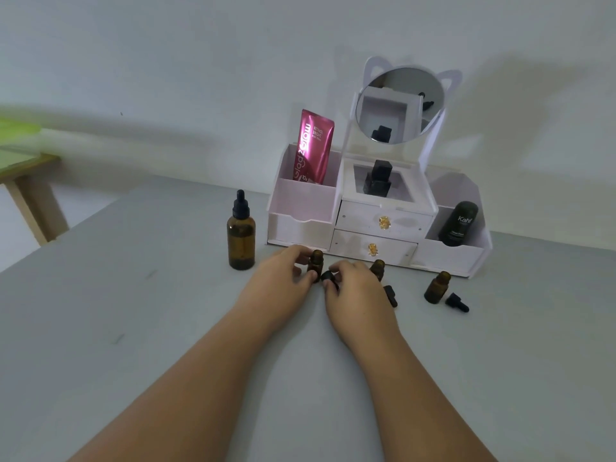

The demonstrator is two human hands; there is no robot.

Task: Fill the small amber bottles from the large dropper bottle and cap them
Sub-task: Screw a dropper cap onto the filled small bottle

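The large amber dropper bottle (241,234) stands capped on the grey table, left of my hands. My left hand (283,278) grips an uncapped small amber bottle (316,261) standing upright. My right hand (353,288) pinches a black dropper cap (328,276) right beside that bottle. A second small bottle (377,268) stands open behind my right hand, with a black cap (390,296) lying next to it. A third open small bottle (437,287) stands further right, its black cap (457,302) lying on the table beside it.
A white cosmetics organiser (376,225) with drawers and a round mirror (400,105) stands against the wall behind the bottles. It holds a pink sachet (313,146), a black perfume bottle (378,180) and a dark tube (458,223). A wooden table (26,181) is at far left.
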